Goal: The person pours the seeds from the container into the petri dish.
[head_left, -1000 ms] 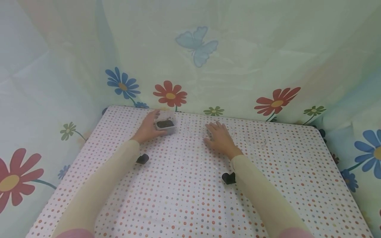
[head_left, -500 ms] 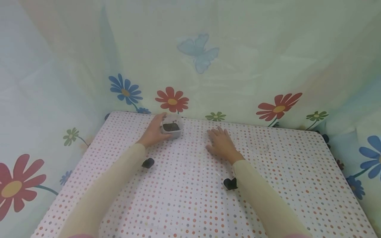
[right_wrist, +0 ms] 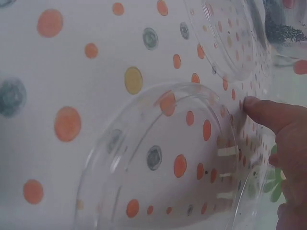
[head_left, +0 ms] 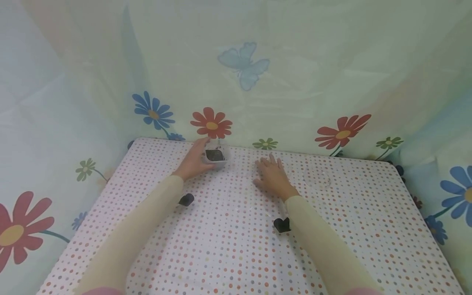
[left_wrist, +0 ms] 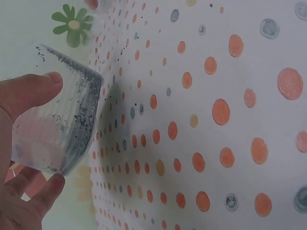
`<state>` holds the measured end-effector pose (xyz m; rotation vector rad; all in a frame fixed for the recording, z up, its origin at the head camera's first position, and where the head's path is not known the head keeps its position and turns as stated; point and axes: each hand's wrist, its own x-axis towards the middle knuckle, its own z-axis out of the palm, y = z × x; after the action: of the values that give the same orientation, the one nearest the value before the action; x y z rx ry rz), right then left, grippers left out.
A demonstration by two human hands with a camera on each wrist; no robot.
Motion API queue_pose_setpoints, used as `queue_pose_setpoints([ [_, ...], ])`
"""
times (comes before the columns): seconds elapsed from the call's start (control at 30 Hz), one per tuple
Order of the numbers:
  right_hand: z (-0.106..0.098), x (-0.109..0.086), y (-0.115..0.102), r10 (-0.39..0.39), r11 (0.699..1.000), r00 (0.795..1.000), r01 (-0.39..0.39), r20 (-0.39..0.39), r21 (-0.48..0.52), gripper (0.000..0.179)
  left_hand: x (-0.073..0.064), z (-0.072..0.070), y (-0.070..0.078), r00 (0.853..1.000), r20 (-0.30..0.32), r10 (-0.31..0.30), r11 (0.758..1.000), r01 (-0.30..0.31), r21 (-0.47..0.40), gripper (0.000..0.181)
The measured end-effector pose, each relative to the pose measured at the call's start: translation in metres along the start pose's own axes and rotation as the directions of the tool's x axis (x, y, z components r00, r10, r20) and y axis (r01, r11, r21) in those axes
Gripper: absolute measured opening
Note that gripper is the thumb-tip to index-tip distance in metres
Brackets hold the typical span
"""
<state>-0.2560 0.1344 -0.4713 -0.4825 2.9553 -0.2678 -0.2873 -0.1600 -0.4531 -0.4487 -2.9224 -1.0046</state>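
Observation:
Near the back of the table, my left hand (head_left: pixel 194 162) grips a clear plastic tub (head_left: pixel 215 156), thumb on one side and fingers on the other. Dark fine granules lie in its bottom, and specks cling to its ribbed walls (left_wrist: pixel 53 112). The tub is tilted close over the tabletop in the left wrist view, a shadow beside it. To its right, my right hand (head_left: pixel 273 177) lies low over the table with its fingers extended. A clear round dish (right_wrist: pixel 91 177) is beside that hand in the right wrist view, with another clear dish (right_wrist: pixel 235 62) farther along.
One more clear round dish (head_left: pixel 320 188) sits to the right of my right hand. The dotted tablecloth (head_left: pixel 221 254) ends at a flowered curtain (head_left: pixel 287 119) close behind both hands. Small dark specks lie scattered on the cloth near the tub.
My left hand has carried the tub a short way to the right, towards the right hand. The right hand stays in nearly the same place.

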Motion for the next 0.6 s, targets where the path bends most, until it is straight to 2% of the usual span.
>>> queue_pose_setpoints([
  [0.37,-0.0035,0.0024,0.0008,-0.002,1.0,0.999,0.002,-0.046,-0.014,0.073,0.003,0.005,0.0075,1.0,-0.004,0.003,1.0,-0.003,-0.015,0.099],
  [0.6,-0.0003,0.0021,0.0007,0.01,1.0,0.999,-0.01,-0.042,-0.004,0.073,0.0034,0.0074,0.0085,1.0,-0.004,0.013,1.0,-0.013,-0.009,0.099],
])
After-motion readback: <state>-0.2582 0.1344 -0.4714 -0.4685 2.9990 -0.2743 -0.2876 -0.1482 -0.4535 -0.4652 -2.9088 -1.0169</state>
